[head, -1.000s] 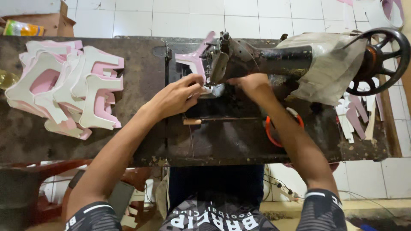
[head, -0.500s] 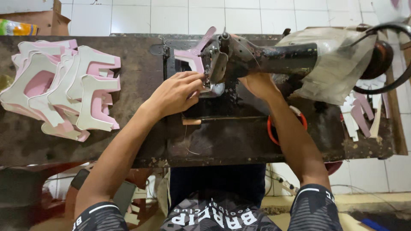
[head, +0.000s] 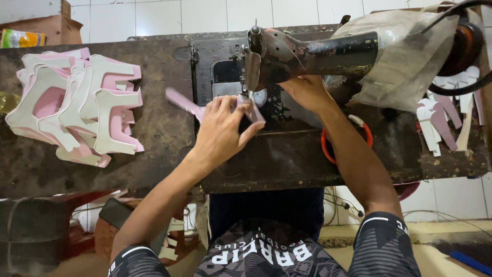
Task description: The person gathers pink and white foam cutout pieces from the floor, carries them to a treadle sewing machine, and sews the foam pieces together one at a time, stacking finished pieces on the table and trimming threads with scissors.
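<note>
A dark old sewing machine [head: 307, 51] stands on a worn dark table [head: 154, 133]. Under its needle lies a pink shaped piece of material [head: 184, 104]. My left hand [head: 221, 131] pinches that piece just in front of the needle, fingers closed on its edge. My right hand [head: 306, 92] reaches under the machine's arm and rests behind the needle area; I cannot see whether it grips the piece.
A stack of pink and white cut pieces [head: 77, 107] lies at the table's left. More pale cut pieces [head: 446, 113] lie at the right, below the handwheel [head: 464, 46]. An orange ring [head: 346, 146] lies beside my right forearm. A cardboard box [head: 46, 23] sits far left.
The pink piece has swung round from pointing away behind the needle to lying out to the left. My left hand has shifted its grip toward the near end of it.
</note>
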`<state>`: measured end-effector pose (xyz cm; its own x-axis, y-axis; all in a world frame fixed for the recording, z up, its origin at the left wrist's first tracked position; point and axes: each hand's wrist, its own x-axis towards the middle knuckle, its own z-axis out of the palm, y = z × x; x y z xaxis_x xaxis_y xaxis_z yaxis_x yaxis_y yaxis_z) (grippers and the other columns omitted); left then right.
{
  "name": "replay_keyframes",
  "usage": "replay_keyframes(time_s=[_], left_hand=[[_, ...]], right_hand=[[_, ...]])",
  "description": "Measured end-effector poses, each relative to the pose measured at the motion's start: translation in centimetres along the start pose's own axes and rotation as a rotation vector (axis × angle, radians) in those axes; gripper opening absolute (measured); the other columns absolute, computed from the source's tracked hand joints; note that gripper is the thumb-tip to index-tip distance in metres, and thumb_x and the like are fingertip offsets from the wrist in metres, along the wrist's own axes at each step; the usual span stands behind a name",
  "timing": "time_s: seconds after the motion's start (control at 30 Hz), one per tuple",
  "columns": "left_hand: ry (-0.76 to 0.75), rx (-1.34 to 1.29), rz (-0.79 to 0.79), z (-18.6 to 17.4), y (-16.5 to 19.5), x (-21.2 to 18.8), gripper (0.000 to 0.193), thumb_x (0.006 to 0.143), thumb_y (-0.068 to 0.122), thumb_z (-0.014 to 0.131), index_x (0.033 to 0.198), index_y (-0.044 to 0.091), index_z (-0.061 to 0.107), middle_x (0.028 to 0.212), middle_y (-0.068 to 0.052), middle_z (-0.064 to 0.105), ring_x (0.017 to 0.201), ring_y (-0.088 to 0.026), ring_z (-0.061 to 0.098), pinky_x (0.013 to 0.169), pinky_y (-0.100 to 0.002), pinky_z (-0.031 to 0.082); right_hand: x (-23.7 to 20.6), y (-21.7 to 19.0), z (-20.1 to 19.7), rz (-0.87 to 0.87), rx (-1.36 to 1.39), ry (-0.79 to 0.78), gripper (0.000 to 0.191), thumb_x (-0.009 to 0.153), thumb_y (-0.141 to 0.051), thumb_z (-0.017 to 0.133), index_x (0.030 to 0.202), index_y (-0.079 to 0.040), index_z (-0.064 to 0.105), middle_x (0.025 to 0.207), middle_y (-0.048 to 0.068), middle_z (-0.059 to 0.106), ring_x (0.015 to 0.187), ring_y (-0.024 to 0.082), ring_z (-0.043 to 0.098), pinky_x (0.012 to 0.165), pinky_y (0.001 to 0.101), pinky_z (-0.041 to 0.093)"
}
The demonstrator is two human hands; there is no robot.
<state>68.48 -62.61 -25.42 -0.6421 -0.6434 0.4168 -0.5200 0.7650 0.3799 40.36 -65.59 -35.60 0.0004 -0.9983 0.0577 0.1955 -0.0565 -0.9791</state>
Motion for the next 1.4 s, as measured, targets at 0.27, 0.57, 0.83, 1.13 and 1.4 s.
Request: replay_keyframes(time_s=[0.27,0.57,0.83,1.13,1.4], left_hand=[[-0.171,0.008,-0.080,0.8,-1.4,0.5,0.033,0.096,0.029,0.073,0.114,0.002,0.065,0.106,-0.017,0.061,0.103,-0.035,0.059,0.091,-0.046,0.048],[-0.408,-0.567,-0.090,-0.4,-8.7,4.7,0.034,0.088,0.003,0.073,0.111,0.003,0.049,0.121,-0.016,0.068,0.119,-0.031,0.067,0.098,-0.041,0.052],[-0.277,-0.390,0.097,0.1,-7.9,2.9,0.028,0.091,0.012,0.077,0.104,0.005,0.054,0.130,-0.020,0.064,0.136,-0.039,0.052,0.110,-0.047,0.042],[-0.121,-0.329,0.018,0.4,-5.7,1.1,0.022,0.092,0.012,0.074,0.100,0.004,0.054,0.123,-0.017,0.069,0.121,-0.038,0.061,0.107,-0.046,0.045],[0.032,-0.209,0.023,0.9,-3.9,0.0,0.016,0.091,0.009,0.074,0.099,0.003,0.062,0.100,-0.011,0.070,0.107,-0.034,0.065,0.103,-0.044,0.047]], right_hand=[[0.2,-1.0,0.3,0.174,-0.213,0.039,0.017,0.106,-0.008,0.062,0.116,0.000,0.072,0.110,0.007,0.073,0.103,0.015,0.069,0.088,0.0282,0.059],[0.2,0.0,0.0,0.115,0.163,-0.004,0.025,0.101,-0.003,0.062,0.123,0.007,0.067,0.123,0.013,0.070,0.115,0.019,0.068,0.102,0.0311,0.055],[0.4,0.5,-0.1,0.059,0.269,-0.100,0.027,0.103,-0.004,0.062,0.126,0.009,0.065,0.128,0.015,0.068,0.119,0.022,0.068,0.107,0.0350,0.055],[0.0,-2.5,1.7,-0.010,0.014,-0.081,0.020,0.107,-0.010,0.063,0.124,-0.002,0.070,0.116,0.005,0.069,0.106,0.014,0.065,0.090,0.0304,0.055],[-0.4,-3.4,2.0,0.038,-0.387,0.058,0.017,0.101,-0.016,0.072,0.113,-0.005,0.075,0.101,-0.001,0.071,0.092,0.009,0.062,0.076,0.0269,0.051]])
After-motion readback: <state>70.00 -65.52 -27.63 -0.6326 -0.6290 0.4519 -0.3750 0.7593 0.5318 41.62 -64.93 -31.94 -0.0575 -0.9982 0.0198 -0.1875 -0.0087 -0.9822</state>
